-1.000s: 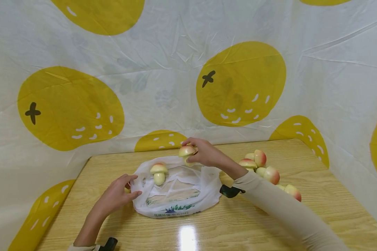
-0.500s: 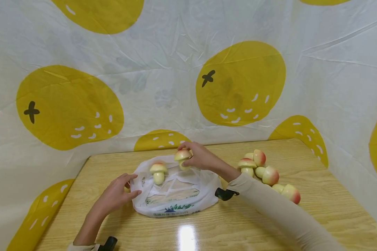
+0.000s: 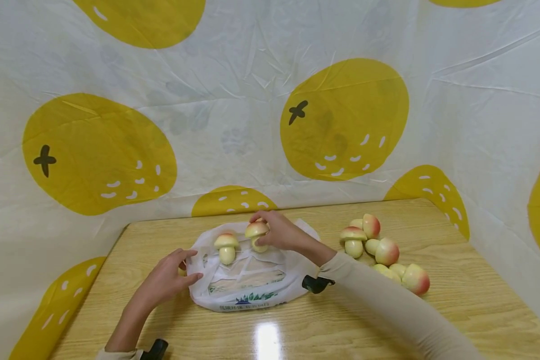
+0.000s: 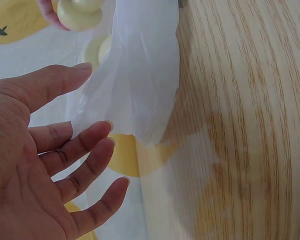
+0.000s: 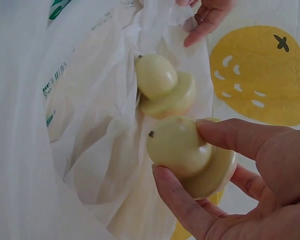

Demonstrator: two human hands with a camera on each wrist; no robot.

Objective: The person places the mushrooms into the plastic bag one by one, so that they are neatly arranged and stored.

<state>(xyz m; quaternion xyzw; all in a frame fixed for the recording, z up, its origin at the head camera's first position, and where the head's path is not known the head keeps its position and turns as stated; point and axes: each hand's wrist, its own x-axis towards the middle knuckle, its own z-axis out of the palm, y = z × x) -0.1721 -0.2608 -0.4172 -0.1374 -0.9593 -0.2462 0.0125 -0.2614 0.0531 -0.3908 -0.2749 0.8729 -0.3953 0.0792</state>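
Thumb and fingers of my right hand (image 3: 281,231) grip a glossy model mushroom (image 3: 254,231), pale yellow with a red-tinged cap, over the mouth of a white plastic bag (image 3: 207,299). In the right wrist view the mushroom's stem (image 5: 176,142) points away from the palm. Beside it, a second model mushroom (image 3: 227,252) lies in the bag mouth, cap toward the back. My left hand (image 3: 166,277) is at the bag's left rim, its fingers spread and softly bent. The left wrist view has the thumb (image 4: 65,82) and fingers (image 4: 92,167) right at the plastic edge.
Several more mushrooms, one upright (image 3: 353,242) and others on their sides (image 3: 387,251), lie on the wooden table (image 3: 333,325) right of the bag. A white cloth (image 3: 225,125) printed with yellow fruit hangs behind the table and along its sides.
My right hand has carried its mushroom left and down, closer to the mushroom in the bag mouth. My left hand has stayed at the bag's rim.
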